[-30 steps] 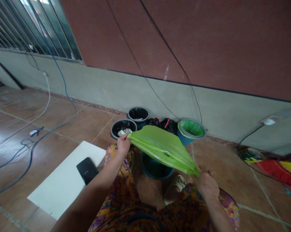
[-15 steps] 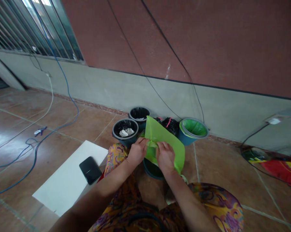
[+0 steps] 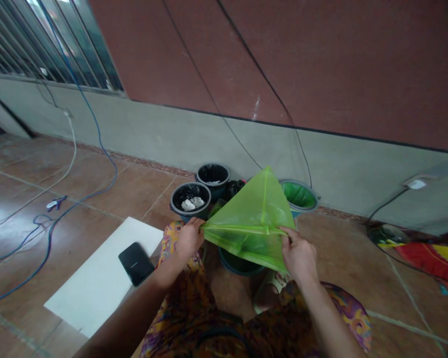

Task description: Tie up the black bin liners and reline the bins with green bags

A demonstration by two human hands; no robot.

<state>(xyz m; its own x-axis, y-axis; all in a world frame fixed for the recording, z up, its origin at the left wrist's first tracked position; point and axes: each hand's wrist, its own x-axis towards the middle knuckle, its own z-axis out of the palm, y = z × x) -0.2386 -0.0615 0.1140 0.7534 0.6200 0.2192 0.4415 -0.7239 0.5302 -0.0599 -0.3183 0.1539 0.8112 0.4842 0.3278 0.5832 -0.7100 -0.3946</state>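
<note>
A thin green plastic bag [image 3: 257, 214] is stretched between my two hands, its upper part standing up in a peak. My left hand [image 3: 189, 239] pinches the bag's left corner. On the other side, my right hand [image 3: 300, 253] is closed on the bag's right edge. Beneath the bag, between my feet, stands a dark bucket [image 3: 241, 266], mostly covered by the green plastic. Whether the bag's mouth is parted cannot be made out.
By the wall are two black-lined buckets [image 3: 190, 191] [image 3: 212, 174], a tied black bag [image 3: 234, 189] and a green-lined bucket [image 3: 300, 196]. On my left, a phone [image 3: 136, 263] lies on a white board [image 3: 93, 283]. A blue cable [image 3: 105, 149] crosses the floor.
My hands have moved apart from close together, left hand to the left and right hand to the right. The green bag has spread wide between them.
</note>
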